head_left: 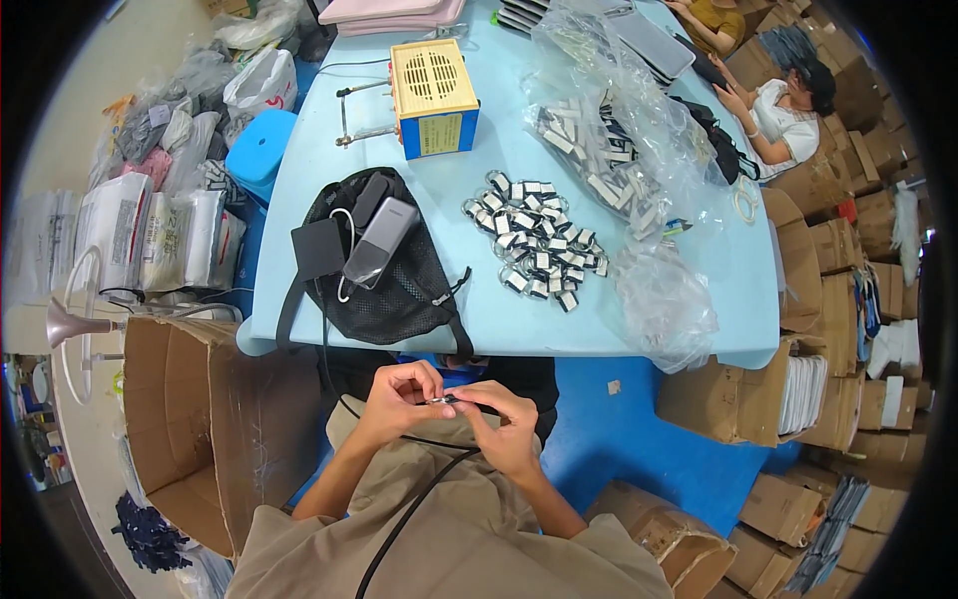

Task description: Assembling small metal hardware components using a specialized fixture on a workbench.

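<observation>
Over my lap, just off the table's near edge, both hands come together in a pinch. My left hand [401,401] and my right hand [504,427] grip a small black-and-silver piece [446,399] between their fingertips. The fingers cover most of it, so its exact kind does not show. On the light blue table [559,334] beyond lies a heap of small white-and-black pieces with metal rings [539,240]. Left of the heap, a black mesh bag [399,309] carries a grey power bank [382,240] with a white cable and a flat black square [317,250].
A wooden-topped blue device [436,100] with metal arms stands farther back. Clear plastic bags [664,299] and more white-and-grey pieces [599,165] spread to the right. Open cardboard boxes [225,429] flank me. A black cable [419,509] crosses my lap. Another person [783,120] sits far right.
</observation>
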Demonstrator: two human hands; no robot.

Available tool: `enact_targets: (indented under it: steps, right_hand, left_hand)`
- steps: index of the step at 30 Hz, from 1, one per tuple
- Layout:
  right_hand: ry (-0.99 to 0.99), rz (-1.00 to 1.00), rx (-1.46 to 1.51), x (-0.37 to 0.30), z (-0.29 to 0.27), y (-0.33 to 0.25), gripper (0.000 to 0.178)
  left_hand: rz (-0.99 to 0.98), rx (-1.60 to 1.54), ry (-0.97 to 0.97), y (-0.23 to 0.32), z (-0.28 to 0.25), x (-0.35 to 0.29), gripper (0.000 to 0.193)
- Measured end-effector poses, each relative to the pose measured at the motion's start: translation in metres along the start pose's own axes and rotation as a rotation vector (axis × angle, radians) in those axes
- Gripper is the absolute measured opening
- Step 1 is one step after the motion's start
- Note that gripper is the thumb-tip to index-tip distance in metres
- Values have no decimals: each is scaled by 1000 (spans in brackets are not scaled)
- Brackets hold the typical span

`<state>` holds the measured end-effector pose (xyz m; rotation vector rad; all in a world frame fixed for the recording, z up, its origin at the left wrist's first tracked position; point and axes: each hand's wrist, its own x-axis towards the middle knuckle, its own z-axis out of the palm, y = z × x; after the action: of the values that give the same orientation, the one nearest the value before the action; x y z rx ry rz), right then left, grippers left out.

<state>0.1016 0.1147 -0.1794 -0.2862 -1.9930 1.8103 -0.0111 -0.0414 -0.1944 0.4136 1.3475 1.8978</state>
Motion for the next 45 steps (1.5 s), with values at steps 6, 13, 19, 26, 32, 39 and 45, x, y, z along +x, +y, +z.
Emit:
enact_targets:
  steps: [6, 13, 19, 26, 32, 39, 45]
  right_hand:
    - [91, 92, 280, -4, 3, 7, 18]
    - [161, 268, 444, -5, 1, 4, 19]
    - [117, 299, 551, -6, -2, 13, 25]
    - [98, 290, 563, -9, -3, 14, 24]
    - [95, 299, 452, -3, -6, 12, 26]
    - [78, 225, 445, 0, -9, 9, 20]
    - [106, 223, 165, -23, -22, 39, 8]
  left_hand:
    - [-147, -107, 82, 13, 12, -1, 29]
    - [-6, -45, -35, 9, 7, 0, 30]
    - [3, -72, -33, 8, 7, -4, 23]
    - [5, 116, -39, 17, 11, -4, 17]
    - [-29, 225, -98, 32, 11, 0, 14]
    - [-23, 276, -148, 62, 3, 12, 14]
    - [134, 252, 273, 154, -60, 80, 25]
